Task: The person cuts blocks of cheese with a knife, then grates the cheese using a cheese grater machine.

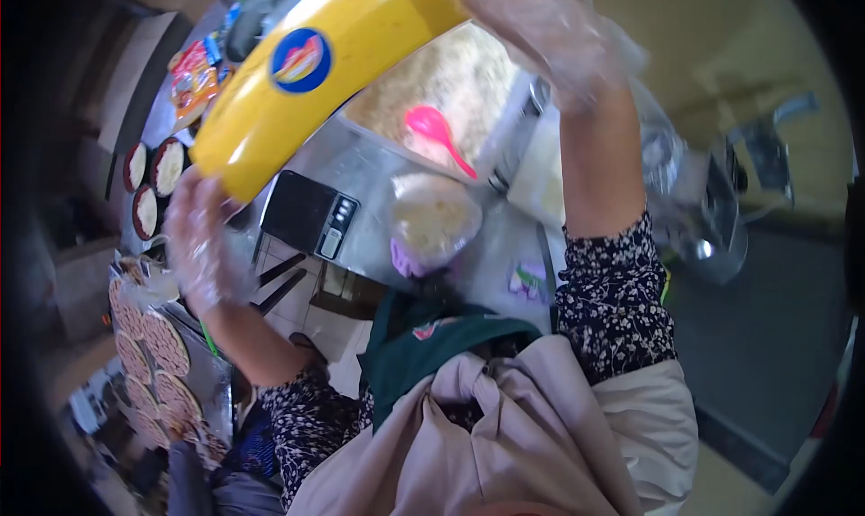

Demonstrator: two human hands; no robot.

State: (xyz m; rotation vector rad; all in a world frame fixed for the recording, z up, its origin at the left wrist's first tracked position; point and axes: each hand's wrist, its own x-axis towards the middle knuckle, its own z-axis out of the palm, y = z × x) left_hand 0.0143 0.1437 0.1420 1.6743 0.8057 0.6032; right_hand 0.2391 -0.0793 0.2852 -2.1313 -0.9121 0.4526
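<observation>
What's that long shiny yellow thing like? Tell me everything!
The long, glossy yellow roll looks smooth, perhaps plastic-wrapped, with a round blue label bearing a red-and-pale design. It slants, held up between the clear-gloved left hand at its lower end and the clear-gloved right hand. The picture crops its top.

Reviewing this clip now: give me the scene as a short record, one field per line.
Left hand: clear-gloved, at the yellow roll's lower end; exact grip blurred
Right hand: clear-gloved, at its upper end; exact grip unclear
Roll: raised between both hands, blue round label facing the camera
Beyond: tub of pale crumbly contents, pink spoon lying on them
Nearer: black scale, purple container
Lower left: topped rounds, another person's hand beside them
</observation>
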